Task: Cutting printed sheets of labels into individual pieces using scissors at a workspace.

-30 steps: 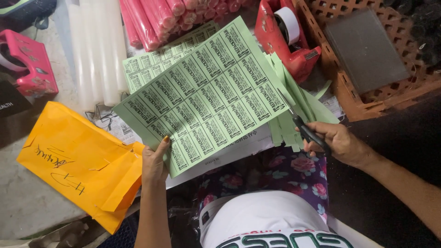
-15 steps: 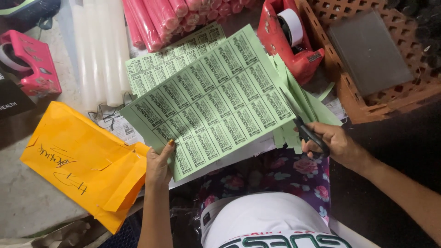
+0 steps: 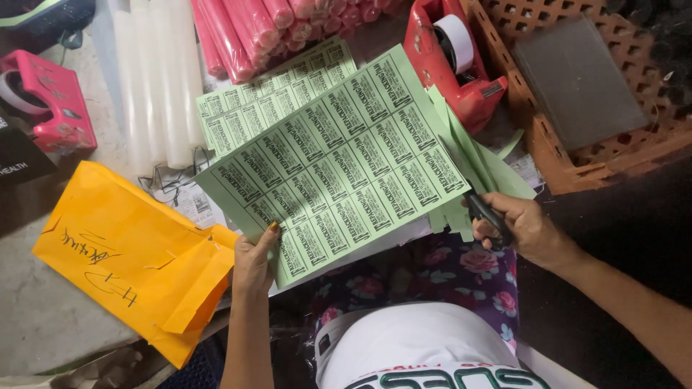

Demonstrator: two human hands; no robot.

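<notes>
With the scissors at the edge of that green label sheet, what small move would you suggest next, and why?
Probably close the scissors in the right hand along the sheet's right edge: the left hand holds the green label sheet taut, and cut green strips already lie there.

Green label sheet (image 3: 339,162) between left hand (image 3: 254,261) and scissors-gripping right hand (image 3: 525,229)

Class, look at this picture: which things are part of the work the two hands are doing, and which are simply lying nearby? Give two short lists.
In use:
left hand
green label sheet
right hand
scissors

Lying about:
cut green strips
second green sheet
orange envelope
red tape dispenser
pink tape dispenser
white candles
red candles
brown basket
</notes>
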